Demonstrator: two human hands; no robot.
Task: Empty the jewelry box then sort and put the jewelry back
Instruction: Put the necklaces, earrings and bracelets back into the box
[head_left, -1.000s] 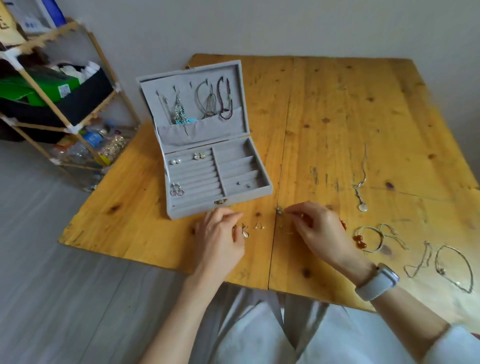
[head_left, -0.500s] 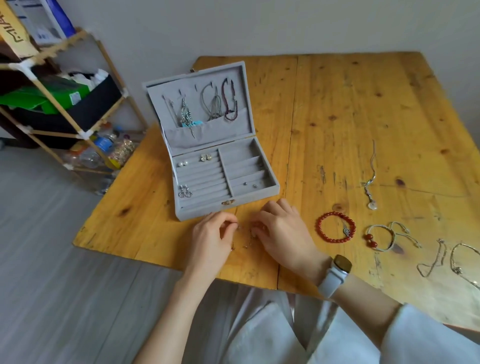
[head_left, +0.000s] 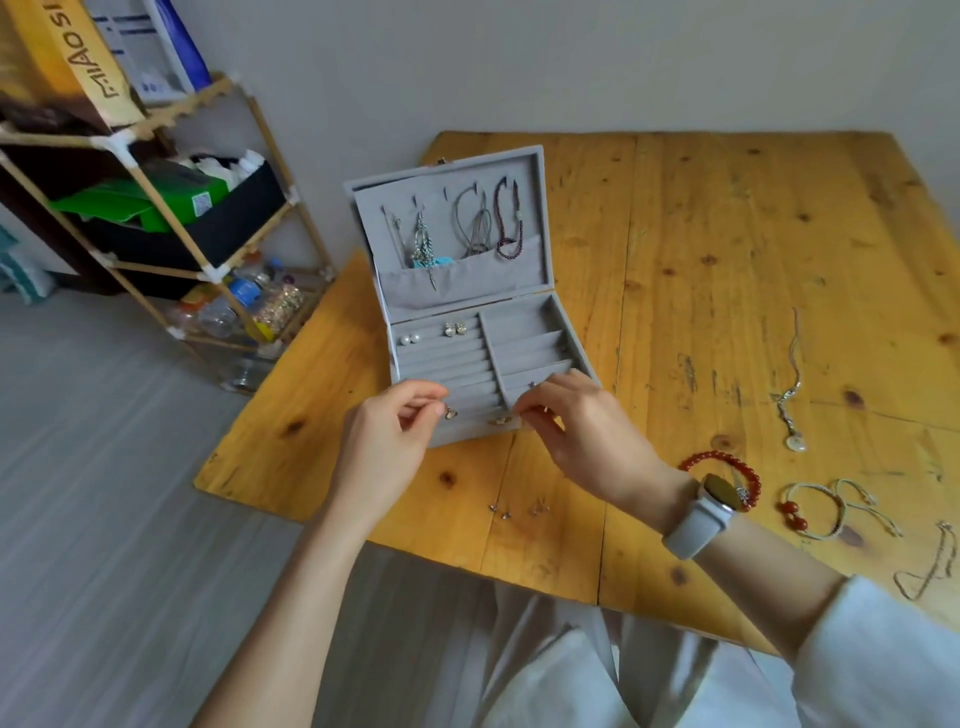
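One grey jewelry box (head_left: 470, 312) stands open on the wooden table (head_left: 727, 249), lid upright toward the wall; the lid lining carries hanging chains and one dark beaded strand (head_left: 508, 223), their lower ends tucked in the lid pocket; exact count of the chains cannot be told. In the ring-roll section at the left of the tray sit two pairs of studs: one pearl pair (head_left: 410, 339), one gold-toned pair (head_left: 454, 328). Two hands are over the front edge of the box, apart from each other; the left hand (head_left: 387, 441) pinches one small earring (head_left: 451, 413) between thumb and forefinger; the right hand (head_left: 582, 431) has its fingertips curled together near the box clasp (head_left: 501, 420), and whether they hold anything cannot be told. The right wrist bears one pale-strapped watch (head_left: 701, 514). On the table near the front edge lie about four small earrings (head_left: 519, 506), loose. To the right lie one red bead bracelet (head_left: 724, 460), one cord bracelet with red beads (head_left: 815, 512), one pendant necklace (head_left: 792, 400), and one fine chain (head_left: 930, 566) at the far right edge. One shelf rack (head_left: 156, 218) stands left of the table.
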